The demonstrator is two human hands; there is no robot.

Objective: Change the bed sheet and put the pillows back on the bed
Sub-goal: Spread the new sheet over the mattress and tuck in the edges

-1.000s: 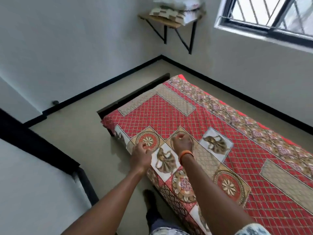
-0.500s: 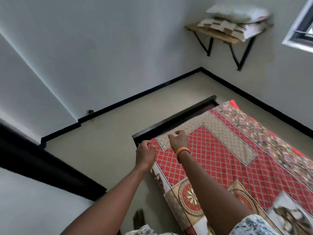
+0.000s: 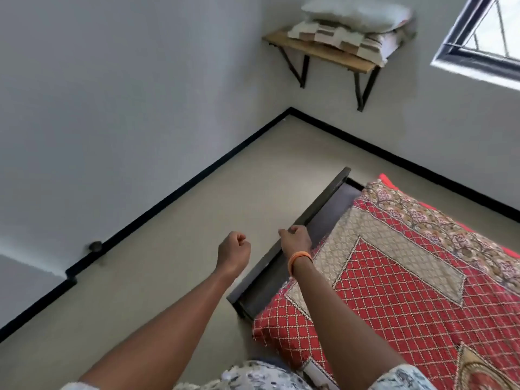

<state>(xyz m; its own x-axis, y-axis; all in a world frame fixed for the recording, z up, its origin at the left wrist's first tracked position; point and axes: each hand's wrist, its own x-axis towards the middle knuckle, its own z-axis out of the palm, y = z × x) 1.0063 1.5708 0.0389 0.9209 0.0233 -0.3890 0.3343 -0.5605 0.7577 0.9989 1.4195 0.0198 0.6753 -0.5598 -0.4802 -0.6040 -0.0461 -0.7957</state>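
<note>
A red and beige patterned bed sheet [image 3: 408,277] lies spread over the mattress at the lower right. The dark bed frame [image 3: 318,209] shows at the bed's end. My left hand [image 3: 235,250] is curled in a fist over the floor, left of the frame, and holds nothing. My right hand [image 3: 295,239], with an orange band on its wrist, is curled over the frame's end board; I see nothing in it. A white pillow [image 3: 357,12] lies on a checkered pillow [image 3: 337,39] on the wall shelf [image 3: 315,53] in the far corner.
Beige floor [image 3: 197,235] runs between the bed end and the grey walls with black skirting. A small door stop [image 3: 95,246] sits at the left wall. A window [image 3: 484,32] is at the upper right.
Both hands have let go of the sheet and moved from the bed's side past its end corner. The view has swung towards the corner shelf.
</note>
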